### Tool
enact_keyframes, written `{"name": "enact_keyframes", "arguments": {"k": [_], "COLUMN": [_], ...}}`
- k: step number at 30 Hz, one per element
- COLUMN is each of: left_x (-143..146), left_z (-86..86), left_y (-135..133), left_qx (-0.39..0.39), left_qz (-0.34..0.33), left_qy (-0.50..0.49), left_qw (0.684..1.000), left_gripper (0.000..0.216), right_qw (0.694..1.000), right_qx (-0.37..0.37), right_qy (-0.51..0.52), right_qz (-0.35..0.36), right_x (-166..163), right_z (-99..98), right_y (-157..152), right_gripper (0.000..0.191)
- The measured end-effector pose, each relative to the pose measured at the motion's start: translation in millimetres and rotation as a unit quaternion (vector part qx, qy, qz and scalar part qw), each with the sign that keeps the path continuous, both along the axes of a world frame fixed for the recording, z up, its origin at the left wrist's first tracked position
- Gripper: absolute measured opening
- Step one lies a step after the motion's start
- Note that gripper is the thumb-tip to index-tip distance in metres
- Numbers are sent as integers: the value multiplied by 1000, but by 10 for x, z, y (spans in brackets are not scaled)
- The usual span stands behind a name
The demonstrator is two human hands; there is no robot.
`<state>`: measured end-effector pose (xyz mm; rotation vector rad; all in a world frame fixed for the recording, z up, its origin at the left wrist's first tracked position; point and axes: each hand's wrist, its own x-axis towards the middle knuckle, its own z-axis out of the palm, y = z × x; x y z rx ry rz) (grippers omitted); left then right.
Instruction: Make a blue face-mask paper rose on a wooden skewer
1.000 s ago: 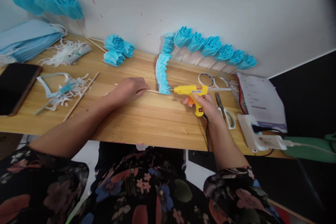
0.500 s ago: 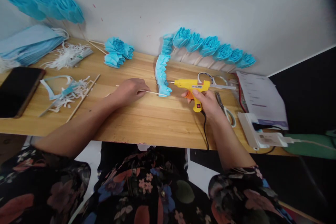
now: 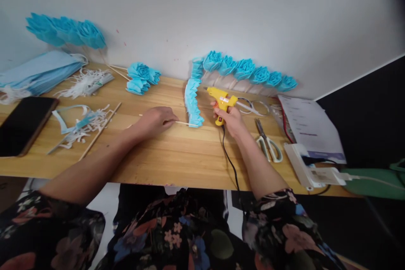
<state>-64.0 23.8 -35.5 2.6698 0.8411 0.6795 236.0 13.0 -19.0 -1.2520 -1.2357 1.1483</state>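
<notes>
My left hand (image 3: 159,119) is closed around a thin wooden stick (image 3: 182,123). The stick's right tip lies on the near end of a blue pleated strip (image 3: 193,100), which stretches back toward the wall with jagged petal-like points along its right side. A yellow glue gun (image 3: 222,100) is gripped in my right hand (image 3: 230,118), its nozzle pointing left, up and apart from the strip. A clear glue stick (image 3: 251,109) juts from the gun's rear, and its black cord (image 3: 230,158) hangs over the table's front edge.
Blue fabric flowers on sticks (image 3: 245,68) lean along the wall, with more flowers (image 3: 139,76) lying left of centre. Scissors (image 3: 268,143), a power strip (image 3: 299,164) and papers (image 3: 311,126) are at right. Face masks (image 3: 47,69), white trimmings (image 3: 84,128) and a phone (image 3: 27,124) lie at left.
My right hand has shifted left and tilted the glue gun, its nozzle now up beside the strip's middle. The scissors are more exposed. My left hand keeps the stick against the strip; the view tipped slightly up.
</notes>
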Motion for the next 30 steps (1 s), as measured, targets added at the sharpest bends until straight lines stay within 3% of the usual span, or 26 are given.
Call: {"name": "enact_keyframes", "arguments": {"k": [6, 12, 18, 24, 30], "left_x": [-2, -5, 3, 4, 0], "left_z": [-20, -24, -1, -9, -26], "left_y": [8, 9, 6, 11, 16], "left_qx": [-6, -13, -11, -13, -10], "left_qz": [1, 1, 1, -2, 1], "left_qy": [7, 6, 1, -7, -2], "left_qw": [1000, 1000, 1000, 1000, 1000], "left_gripper": [29, 31, 31, 30, 31], "right_qw": [1000, 1000, 1000, 1000, 998], "right_qx": [-5, -5, 28, 31, 5], "right_qy": [-5, 10, 6, 6, 55], "right_qz": [6, 3, -4, 2, 32], "right_x": [-33, -55, -66, -73, -57], "right_z": [-141, -116, -124, -181, -175], "right_y": [-9, 159, 222, 200, 252], "right_gripper": [41, 46, 30, 41, 39]}}
